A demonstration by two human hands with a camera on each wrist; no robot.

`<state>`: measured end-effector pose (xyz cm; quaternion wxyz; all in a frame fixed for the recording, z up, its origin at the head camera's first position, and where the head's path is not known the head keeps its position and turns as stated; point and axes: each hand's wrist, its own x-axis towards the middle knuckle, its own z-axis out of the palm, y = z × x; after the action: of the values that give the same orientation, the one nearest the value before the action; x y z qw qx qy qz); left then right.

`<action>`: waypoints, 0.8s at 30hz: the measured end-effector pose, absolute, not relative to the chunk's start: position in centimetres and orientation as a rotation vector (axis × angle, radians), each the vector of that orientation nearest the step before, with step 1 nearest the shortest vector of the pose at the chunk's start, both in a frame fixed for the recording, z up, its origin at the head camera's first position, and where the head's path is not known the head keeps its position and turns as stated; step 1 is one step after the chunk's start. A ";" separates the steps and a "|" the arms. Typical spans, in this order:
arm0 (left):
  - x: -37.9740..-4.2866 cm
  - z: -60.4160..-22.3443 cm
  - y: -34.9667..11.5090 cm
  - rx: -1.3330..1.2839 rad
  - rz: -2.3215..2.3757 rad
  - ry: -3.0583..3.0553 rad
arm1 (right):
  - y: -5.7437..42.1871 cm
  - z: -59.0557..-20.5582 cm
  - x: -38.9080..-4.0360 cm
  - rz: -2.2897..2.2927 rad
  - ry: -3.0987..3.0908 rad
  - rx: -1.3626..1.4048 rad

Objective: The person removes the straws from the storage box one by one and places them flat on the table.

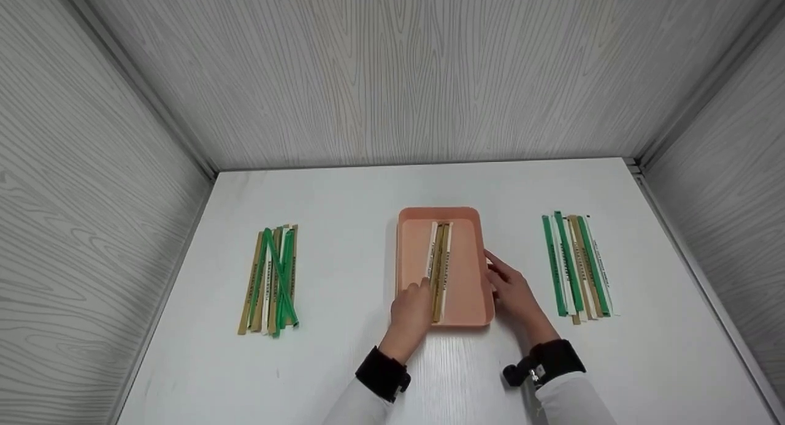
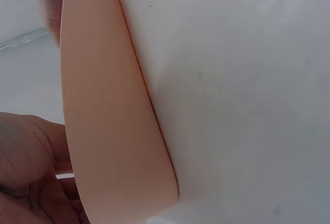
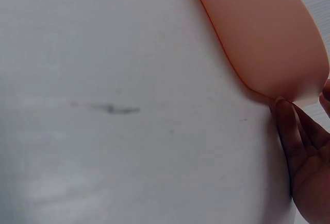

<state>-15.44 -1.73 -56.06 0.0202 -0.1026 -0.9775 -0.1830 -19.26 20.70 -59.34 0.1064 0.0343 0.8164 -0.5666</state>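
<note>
A pink rectangular tray (image 1: 469,259) sits at mid-table, with several slim wrapped straws (image 1: 441,271), white and brown, lying lengthwise in it. My left hand (image 1: 412,311) reaches over the tray's near left side, its fingers curled at the lower end of a white straw (image 1: 431,253). In the left wrist view the tray wall (image 2: 108,105) hides those fingertips from the left hand (image 2: 28,157). At the tray's right side, my right hand (image 1: 515,293) grips the edge. The right wrist view has its thumb (image 3: 286,126) at the tray's lower corner, with another finger at the rim.
On the left of the white table (image 1: 343,229) lies a loose, partly crossed pile of green, brown and white wrapped straws (image 1: 270,284). A second, more parallel group of straws (image 1: 579,268) lies on the right. Grey wood-grain panels (image 1: 392,75) stand behind and on both sides.
</note>
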 end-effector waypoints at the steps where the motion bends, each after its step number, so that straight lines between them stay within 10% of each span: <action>1: -15.4 -56.1 -1.7 -0.322 -0.568 -3.028 | 20.7 -59.3 -19.2 -1.666 2.405 0.103; 24: -15.7 -57.0 -1.4 -0.316 -0.598 -2.958 | 20.2 -57.7 -18.9 -1.671 2.375 0.114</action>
<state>-15.74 -1.42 -56.98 0.0534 -0.1040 -0.9735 -0.1967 -18.93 20.25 -57.69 0.1174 0.0390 0.8115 -0.5711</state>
